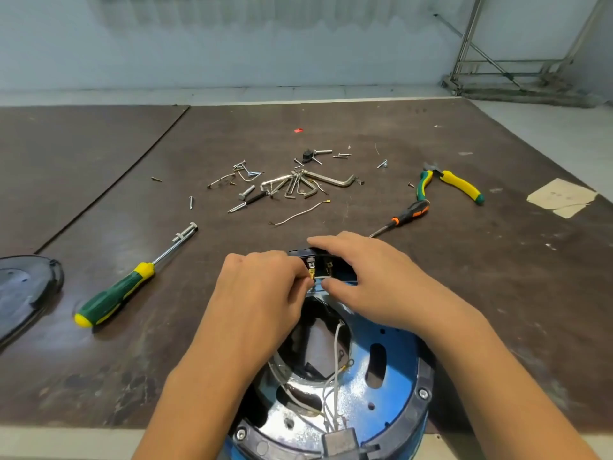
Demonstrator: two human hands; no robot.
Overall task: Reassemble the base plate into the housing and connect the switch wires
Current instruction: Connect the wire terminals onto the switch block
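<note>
Two hands meet at the black plastic switch (pixel 326 260) on the far rim of the blue housing (pixel 394 356). Left hand (pixel 265 287): its grip pinches a yellow-tipped white wire (pixel 319 277), which lies left to right with its tip just left of the switch's metal tabs. Right hand (pixel 371 280): its grip is curled round the switch body. Judgement: the left hand is nearer and should push the tip onto a tab. The shiny base plate (pixel 298 403) lies inside the housing under loose grey wires (pixel 336 343). The worktop (pixel 99 376) is dark and scuffed.

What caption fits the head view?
Head view: left hand pinches a wire terminal at the black switch, held by the right hand, at the rim of the blue housing.
</note>
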